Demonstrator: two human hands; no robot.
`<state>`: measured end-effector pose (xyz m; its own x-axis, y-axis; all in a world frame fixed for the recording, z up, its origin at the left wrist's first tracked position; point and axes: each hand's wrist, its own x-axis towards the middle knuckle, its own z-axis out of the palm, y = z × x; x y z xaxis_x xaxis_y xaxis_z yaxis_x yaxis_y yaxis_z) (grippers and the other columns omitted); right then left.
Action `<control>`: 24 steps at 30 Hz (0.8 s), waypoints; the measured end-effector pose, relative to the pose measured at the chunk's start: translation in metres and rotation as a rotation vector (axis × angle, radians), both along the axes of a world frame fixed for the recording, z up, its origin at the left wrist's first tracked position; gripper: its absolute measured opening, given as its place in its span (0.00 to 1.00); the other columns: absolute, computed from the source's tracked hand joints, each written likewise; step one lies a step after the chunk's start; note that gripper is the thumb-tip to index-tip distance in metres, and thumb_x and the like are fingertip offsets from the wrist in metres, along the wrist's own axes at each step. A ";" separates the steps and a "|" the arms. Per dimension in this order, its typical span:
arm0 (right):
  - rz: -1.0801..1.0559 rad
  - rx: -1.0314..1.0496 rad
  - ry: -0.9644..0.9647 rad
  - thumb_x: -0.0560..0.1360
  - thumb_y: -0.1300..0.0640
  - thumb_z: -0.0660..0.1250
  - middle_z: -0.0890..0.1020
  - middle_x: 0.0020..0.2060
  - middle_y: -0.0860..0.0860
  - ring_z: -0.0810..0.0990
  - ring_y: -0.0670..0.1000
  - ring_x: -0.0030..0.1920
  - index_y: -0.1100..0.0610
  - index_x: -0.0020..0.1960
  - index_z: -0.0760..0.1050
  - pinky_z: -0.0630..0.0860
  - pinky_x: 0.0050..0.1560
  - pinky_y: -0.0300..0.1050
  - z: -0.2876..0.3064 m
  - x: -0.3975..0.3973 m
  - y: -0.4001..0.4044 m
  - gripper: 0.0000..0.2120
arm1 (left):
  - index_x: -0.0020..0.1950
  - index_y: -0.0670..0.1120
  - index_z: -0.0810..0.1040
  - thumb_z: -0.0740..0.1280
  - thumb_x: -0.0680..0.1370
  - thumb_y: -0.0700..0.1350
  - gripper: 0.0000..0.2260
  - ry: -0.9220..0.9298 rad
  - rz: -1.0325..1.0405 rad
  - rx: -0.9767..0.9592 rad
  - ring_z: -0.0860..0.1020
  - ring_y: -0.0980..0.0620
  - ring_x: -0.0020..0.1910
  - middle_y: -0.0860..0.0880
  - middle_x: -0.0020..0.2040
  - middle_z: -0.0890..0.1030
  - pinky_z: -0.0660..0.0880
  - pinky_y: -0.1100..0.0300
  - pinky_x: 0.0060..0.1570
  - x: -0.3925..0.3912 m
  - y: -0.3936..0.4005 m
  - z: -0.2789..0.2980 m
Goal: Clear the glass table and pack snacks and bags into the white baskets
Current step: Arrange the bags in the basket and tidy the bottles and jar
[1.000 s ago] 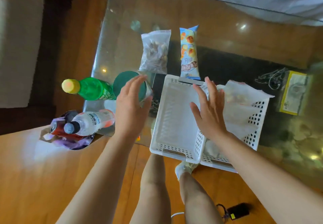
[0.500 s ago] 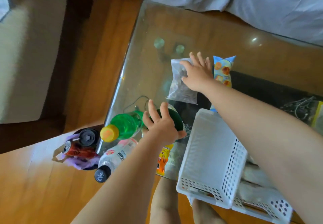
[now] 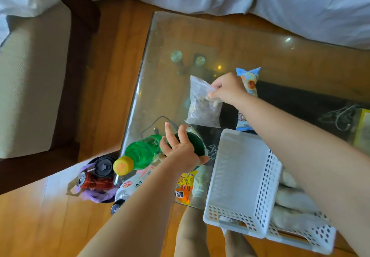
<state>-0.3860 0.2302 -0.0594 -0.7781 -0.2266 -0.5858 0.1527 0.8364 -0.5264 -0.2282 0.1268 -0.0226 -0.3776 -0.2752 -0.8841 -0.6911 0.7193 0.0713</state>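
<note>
My right hand point(image 3: 227, 89) pinches the right edge of a clear zip bag of nuts point(image 3: 202, 106) at the middle of the glass table point(image 3: 250, 46). A blue snack packet point(image 3: 249, 82) lies just behind that hand, partly hidden by my arm. My left hand point(image 3: 181, 149) rests with spread fingers on a round green-lidded container point(image 3: 197, 144). An empty white basket point(image 3: 238, 176) stands at the table's near edge. A second white basket point(image 3: 312, 234) beside it holds white plastic bags. An orange snack packet point(image 3: 185, 186) lies near my left wrist.
A green bottle with a yellow cap point(image 3: 140, 154) and a clear bottle point(image 3: 130, 190) lie at the table's left corner. On the floor a purple bag point(image 3: 94, 184) holds a red can and a dark cup. A yellow packet point(image 3: 362, 128) sits far right. A cable point(image 3: 154, 124) lies under the glass.
My right hand reached from the basket to the nut bag and now pinches its edge, its side raised. My left hand settled on the green lid. The view shifted forward.
</note>
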 end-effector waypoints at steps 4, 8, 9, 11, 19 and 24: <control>-0.140 -0.243 -0.014 0.70 0.60 0.72 0.78 0.33 0.47 0.73 0.43 0.35 0.61 0.45 0.82 0.70 0.42 0.39 0.041 0.036 0.032 0.07 | 0.73 0.59 0.43 0.71 0.69 0.59 0.44 -0.006 -0.036 -0.070 0.43 0.40 0.74 0.49 0.74 0.32 0.53 0.46 0.73 -0.001 0.001 0.000; -0.318 -0.432 0.161 0.70 0.63 0.70 0.76 0.33 0.45 0.73 0.39 0.34 0.62 0.42 0.80 0.66 0.36 0.26 0.089 0.079 0.074 0.02 | 0.73 0.59 0.46 0.72 0.68 0.58 0.43 0.037 -0.024 -0.129 0.45 0.41 0.75 0.49 0.76 0.38 0.53 0.45 0.74 -0.002 0.004 0.004; -0.397 -0.489 0.205 0.70 0.64 0.70 0.76 0.33 0.44 0.74 0.38 0.34 0.60 0.41 0.79 0.67 0.38 0.26 0.100 0.088 0.088 0.00 | 0.74 0.58 0.47 0.72 0.68 0.58 0.43 0.050 -0.020 -0.148 0.45 0.41 0.75 0.49 0.76 0.40 0.52 0.44 0.74 -0.001 0.006 0.006; -0.539 -0.583 0.279 0.72 0.64 0.68 0.77 0.35 0.43 0.75 0.36 0.36 0.55 0.40 0.76 0.69 0.41 0.28 0.122 0.105 0.119 0.05 | 0.74 0.57 0.48 0.72 0.69 0.56 0.43 0.079 -0.031 -0.212 0.42 0.42 0.76 0.48 0.77 0.41 0.49 0.43 0.74 0.000 0.013 0.012; -0.915 -0.702 0.447 0.72 0.56 0.66 0.80 0.38 0.46 0.78 0.47 0.42 0.48 0.39 0.75 0.74 0.44 0.41 0.175 0.185 0.240 0.05 | 0.75 0.52 0.51 0.60 0.76 0.38 0.31 0.483 -0.247 -0.130 0.40 0.46 0.76 0.48 0.77 0.39 0.43 0.43 0.72 0.030 0.155 0.063; -1.083 -0.581 0.526 0.71 0.51 0.66 0.81 0.36 0.38 0.78 0.40 0.42 0.40 0.38 0.77 0.73 0.43 0.33 0.164 0.246 0.317 0.06 | 0.72 0.54 0.58 0.61 0.76 0.41 0.26 0.652 -0.570 0.040 0.47 0.49 0.76 0.52 0.78 0.47 0.41 0.43 0.72 0.069 0.247 0.081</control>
<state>-0.1398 0.5472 0.1045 -0.8250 0.5313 -0.1927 0.2632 0.0596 -0.9629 -0.1596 0.3733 0.0582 -0.8834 0.1369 -0.4482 -0.0383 0.9321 0.3602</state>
